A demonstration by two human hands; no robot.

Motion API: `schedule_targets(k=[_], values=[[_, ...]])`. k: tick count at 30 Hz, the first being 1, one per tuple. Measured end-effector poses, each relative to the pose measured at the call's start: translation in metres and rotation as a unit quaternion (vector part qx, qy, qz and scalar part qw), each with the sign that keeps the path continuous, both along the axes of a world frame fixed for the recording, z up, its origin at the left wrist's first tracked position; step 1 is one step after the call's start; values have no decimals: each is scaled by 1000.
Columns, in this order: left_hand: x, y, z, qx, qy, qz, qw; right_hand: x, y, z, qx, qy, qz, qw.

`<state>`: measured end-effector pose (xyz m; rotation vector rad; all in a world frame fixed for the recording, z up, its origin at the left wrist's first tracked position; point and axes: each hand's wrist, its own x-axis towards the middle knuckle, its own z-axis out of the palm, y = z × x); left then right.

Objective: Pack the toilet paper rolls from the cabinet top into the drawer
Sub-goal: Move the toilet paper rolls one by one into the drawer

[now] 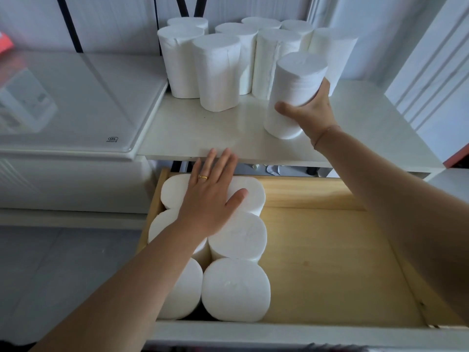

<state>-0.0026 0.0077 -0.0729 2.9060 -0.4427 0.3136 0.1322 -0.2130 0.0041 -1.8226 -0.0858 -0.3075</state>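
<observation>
Several white toilet paper rolls (215,69) stand upright in a cluster at the back of the white cabinet top (203,133). My right hand (309,110) grips one roll (291,95), tilted, at the cluster's right front. Below, the open wooden drawer (330,250) holds several rolls (236,288) standing on end in two columns along its left side. My left hand (213,196) lies flat with straight fingers on the tops of the rear rolls in the drawer.
A glass-topped white unit (63,102) adjoins the cabinet on the left. The drawer's right half shows bare wood. White panelled walls rise behind and to the right. The drawer's white front edge (253,331) runs along the bottom.
</observation>
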Motion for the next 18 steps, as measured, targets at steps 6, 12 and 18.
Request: schedule_targets(k=[6,12,18], values=[[-2,-1,6,4,15,3,1000,-48,-5,-3,15,6,32,999],[-4,-5,13,47,47,-35,997,-90,-8,0,19,15,59,998],[-10,-11,13,70,68,-85,992,-128,-19,3,4,30,96,995]])
